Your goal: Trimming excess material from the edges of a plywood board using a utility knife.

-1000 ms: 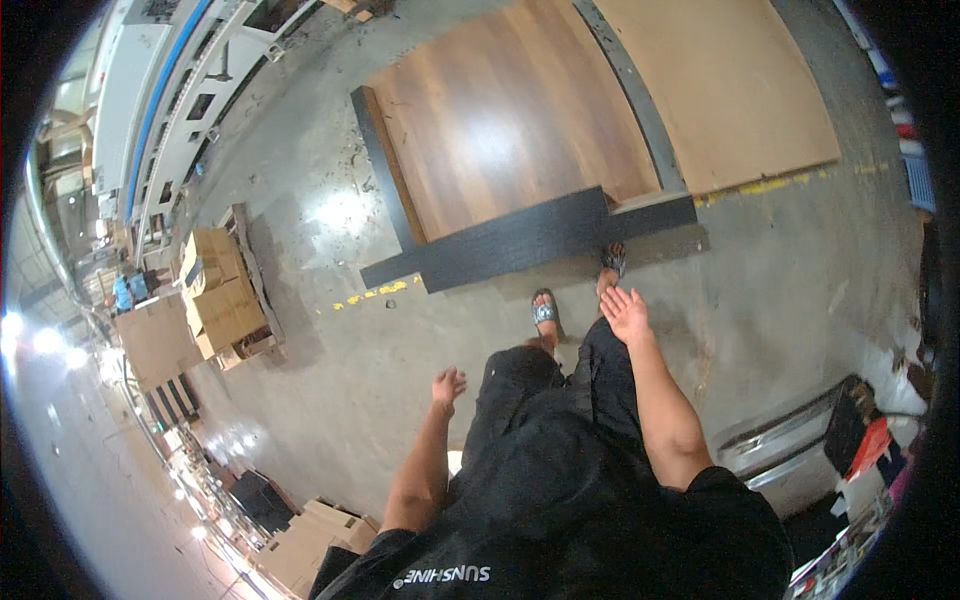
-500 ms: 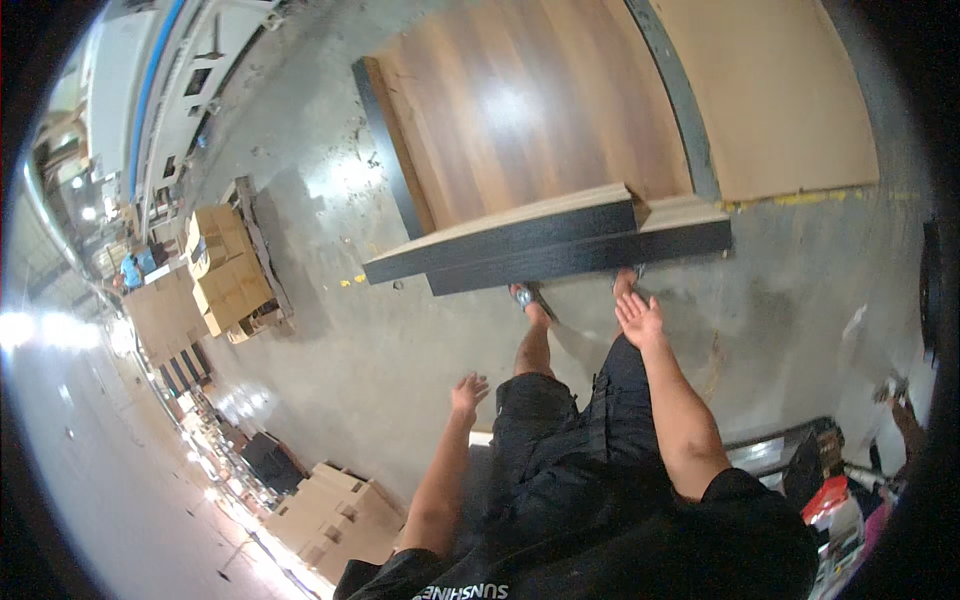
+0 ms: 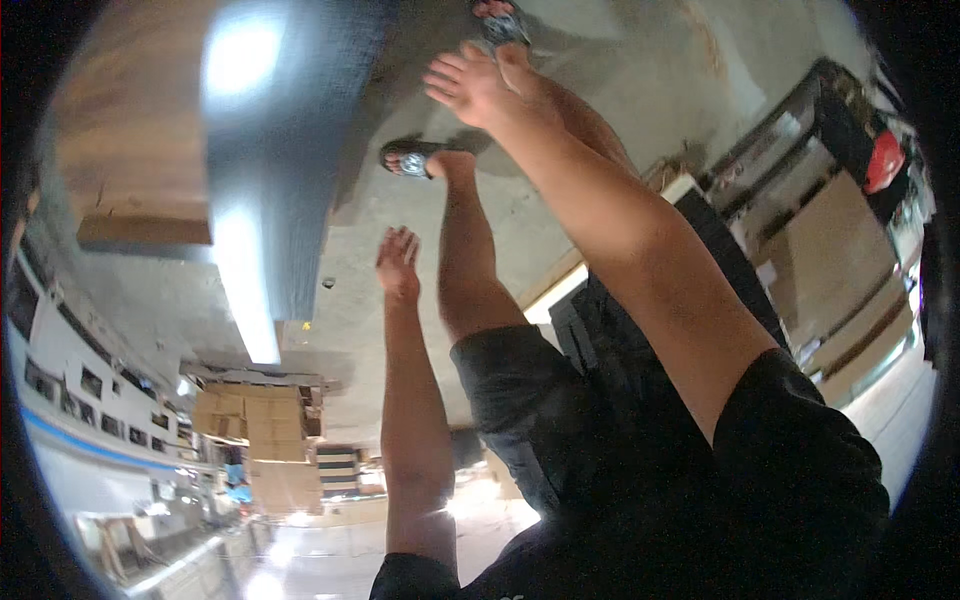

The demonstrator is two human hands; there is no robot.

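My right hand (image 3: 472, 88) is held out over the concrete floor near my sandalled feet, palm partly showing and fingers spread. Lower and further left, my left hand (image 3: 398, 264) hangs with its fingers loosely stretched. Neither hand touches anything. Left of both hands lies a long black board (image 3: 285, 150) with bright glare along its face. It borders a brown wood-grain panel (image 3: 130, 130), and a shorter dark-edged board (image 3: 145, 234) stands along the panel's end. The boards are somewhat blurred.
Stacked cardboard boxes (image 3: 270, 420) stand beyond the boards. A long white machine (image 3: 75, 365) with a blue line runs along the left. To my right are flat cardboard boxes (image 3: 825, 250) and a red item (image 3: 884, 160) beside dark objects. My sandalled foot (image 3: 410, 160) is near the black board.
My view has swung round, so the boards now appear at the left and larger. My feet have shifted. The right arm reaches further up the picture; both hands remain free.
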